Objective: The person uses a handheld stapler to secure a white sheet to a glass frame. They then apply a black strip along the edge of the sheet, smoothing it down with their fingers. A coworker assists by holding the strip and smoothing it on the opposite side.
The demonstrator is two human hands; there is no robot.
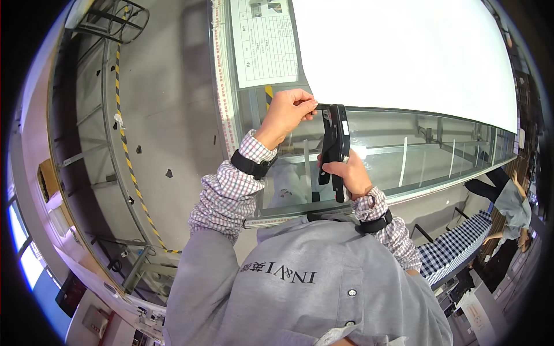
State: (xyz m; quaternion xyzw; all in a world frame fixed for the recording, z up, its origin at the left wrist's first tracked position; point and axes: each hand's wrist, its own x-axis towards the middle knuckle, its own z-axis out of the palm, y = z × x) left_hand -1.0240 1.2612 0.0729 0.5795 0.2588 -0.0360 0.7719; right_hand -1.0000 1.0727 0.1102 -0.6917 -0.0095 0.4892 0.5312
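My right hand (346, 173) grips a black plier-like hand tool (335, 144) by its handles, its head raised to the near edge of a large white sheet (404, 52) that lies on a glass-topped table (415, 144). My left hand (287, 112) pinches that sheet's edge just left of the tool's head, thumb and fingers closed on it. Both wrists wear black bands over checked sleeves.
A printed paper form (266, 43) lies on the glass left of the sheet. Grey floor with a yellow-black striped line (130, 167) runs at the left. A checked fabric roll (456, 245) sits low at the right, with another person (511, 202) bending beside it.
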